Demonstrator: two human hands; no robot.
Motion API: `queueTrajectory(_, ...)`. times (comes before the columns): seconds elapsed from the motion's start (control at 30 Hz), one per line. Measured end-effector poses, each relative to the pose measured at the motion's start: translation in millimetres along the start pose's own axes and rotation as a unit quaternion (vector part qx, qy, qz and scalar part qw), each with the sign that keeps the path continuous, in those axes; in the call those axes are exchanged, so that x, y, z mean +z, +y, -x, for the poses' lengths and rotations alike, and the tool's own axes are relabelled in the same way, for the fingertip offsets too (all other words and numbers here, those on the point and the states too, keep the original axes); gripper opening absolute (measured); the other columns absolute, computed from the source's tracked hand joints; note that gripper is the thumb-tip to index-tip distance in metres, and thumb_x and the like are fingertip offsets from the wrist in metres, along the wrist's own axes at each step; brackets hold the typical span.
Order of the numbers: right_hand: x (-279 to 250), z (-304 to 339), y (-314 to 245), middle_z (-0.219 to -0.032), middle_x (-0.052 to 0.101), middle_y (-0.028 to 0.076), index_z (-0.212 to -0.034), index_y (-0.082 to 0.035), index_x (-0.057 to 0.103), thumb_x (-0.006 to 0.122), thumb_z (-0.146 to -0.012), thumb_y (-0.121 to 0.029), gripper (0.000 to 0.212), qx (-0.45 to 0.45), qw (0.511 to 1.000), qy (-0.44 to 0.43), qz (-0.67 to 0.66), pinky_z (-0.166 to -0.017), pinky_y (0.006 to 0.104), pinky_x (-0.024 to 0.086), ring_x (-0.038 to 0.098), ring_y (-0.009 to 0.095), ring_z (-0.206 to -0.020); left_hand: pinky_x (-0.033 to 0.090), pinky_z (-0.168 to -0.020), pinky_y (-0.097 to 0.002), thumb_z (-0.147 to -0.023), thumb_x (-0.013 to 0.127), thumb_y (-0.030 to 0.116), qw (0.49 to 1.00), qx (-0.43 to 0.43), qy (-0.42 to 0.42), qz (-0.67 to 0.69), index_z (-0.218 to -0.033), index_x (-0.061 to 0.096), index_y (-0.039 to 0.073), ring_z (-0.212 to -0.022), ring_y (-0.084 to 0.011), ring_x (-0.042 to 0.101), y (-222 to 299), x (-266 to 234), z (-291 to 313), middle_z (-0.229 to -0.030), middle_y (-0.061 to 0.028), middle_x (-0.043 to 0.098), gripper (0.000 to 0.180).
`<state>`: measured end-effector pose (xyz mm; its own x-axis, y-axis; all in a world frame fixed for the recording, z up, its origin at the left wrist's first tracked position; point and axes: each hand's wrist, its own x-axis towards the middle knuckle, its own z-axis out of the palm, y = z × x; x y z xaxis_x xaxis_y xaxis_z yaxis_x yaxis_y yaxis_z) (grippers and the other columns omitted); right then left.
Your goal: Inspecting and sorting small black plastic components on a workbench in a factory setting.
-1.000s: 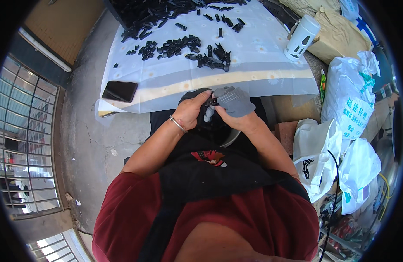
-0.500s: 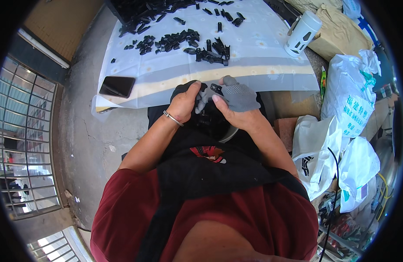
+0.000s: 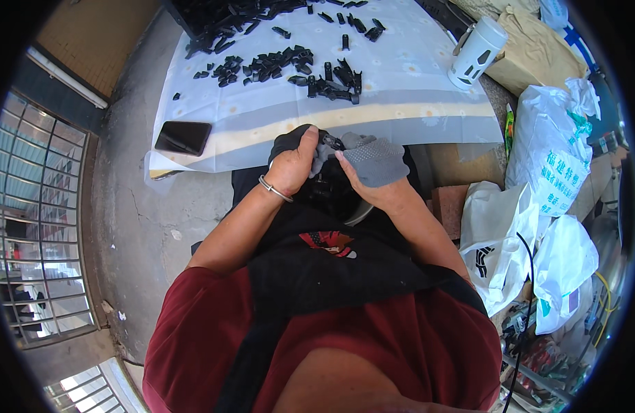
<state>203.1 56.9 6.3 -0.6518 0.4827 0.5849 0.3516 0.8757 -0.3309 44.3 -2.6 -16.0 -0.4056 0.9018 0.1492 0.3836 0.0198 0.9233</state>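
Note:
Above my lap, at the near edge of the table, my two gloved hands meet. Closed fingers of my left hand [image 3: 295, 157], in a black and grey fingertip-baring glove, press against one end of a small black plastic part [image 3: 332, 143]. From the other side my right hand [image 3: 376, 162], in a grey dotted glove, pinches the same part, its thumb along the near side. The part's ends are hidden by the fingers. Just below the hands, a round container [image 3: 363, 213] sits in my lap with dark pieces in it, mostly in shadow.
Loose black plastic parts [image 3: 273, 65] lie in heaps on the flowered tablecloth [image 3: 414, 103]. A phone [image 3: 183, 138] rests at the table's left corner, a white bottle [image 3: 477, 54] at its right. White bags [image 3: 500, 241] and a brick [image 3: 449, 210] stand to my right.
My hands have come together, bringing the black part in the right hand against the left fingers. My right fingertips have curled inward. The table things stay put.

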Motion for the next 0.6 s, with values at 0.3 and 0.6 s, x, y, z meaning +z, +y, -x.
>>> queueTrajectory(0.3, 8, 0, 4, -0.081, 0.061, 0.011, -0.084, -0.004, 0.061, 0.056, -0.080, -0.021, 0.017, -0.036, 0.998, -0.045, 0.030, -0.065, 0.0400, 0.044, 0.057, 0.030, -0.073, 0.044, -0.064, -0.0391, -0.090, 0.037, 0.022, 0.984, 0.108, -0.027, -0.138, -0.079, 0.056, 0.001, -0.072, -0.0361, 0.056, 9, 2, 3, -0.074, -0.0190, 0.058, 0.030)
queueTrajectory(0.6, 0, -8, 15, -0.076, 0.058, 0.011, -0.083, -0.005, 0.058, 0.056, -0.079, -0.020, 0.016, -0.063, 0.995, -0.083, -0.005, -0.061, 0.0414, 0.043, 0.055, 0.031, -0.070, 0.044, -0.067, -0.0378, -0.092, 0.037, 0.027, 0.980, -0.109, -0.159, -0.051, -0.083, 0.056, -0.001, -0.074, -0.0364, 0.056, 20, -6, -2, -0.079, -0.0197, 0.059, 0.035)
